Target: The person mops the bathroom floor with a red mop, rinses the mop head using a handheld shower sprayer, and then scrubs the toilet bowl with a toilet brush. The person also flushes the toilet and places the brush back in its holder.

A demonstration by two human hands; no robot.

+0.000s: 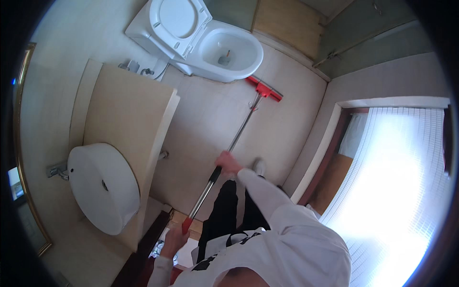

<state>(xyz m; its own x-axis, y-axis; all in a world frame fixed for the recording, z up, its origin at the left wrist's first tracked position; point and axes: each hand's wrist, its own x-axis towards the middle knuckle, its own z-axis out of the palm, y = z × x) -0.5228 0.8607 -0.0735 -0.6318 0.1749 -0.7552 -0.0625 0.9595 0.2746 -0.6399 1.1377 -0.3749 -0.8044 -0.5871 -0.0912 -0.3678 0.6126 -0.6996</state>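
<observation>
A mop [241, 125] with a metal pole and a flat red head slants across the floor away from me. My right hand [228, 163] is closed around the middle of the pole, just above a black collar. Lower down, my left hand [175, 243] wraps the red grip at the pole's near end. The mop head [264, 90] rests on the pale floor, close beside the front of a white toilet [257, 58], whose lid stands raised.
On the left, a round white basin [98, 189] sits on a beige counter [131, 100] that juts over the floor. A bright doorway [401, 177] opens at right, beside a pale frame. Glass panels [373, 48] and a wooden board [287, 28] stand at the back. My shoe [258, 166] is near the pole.
</observation>
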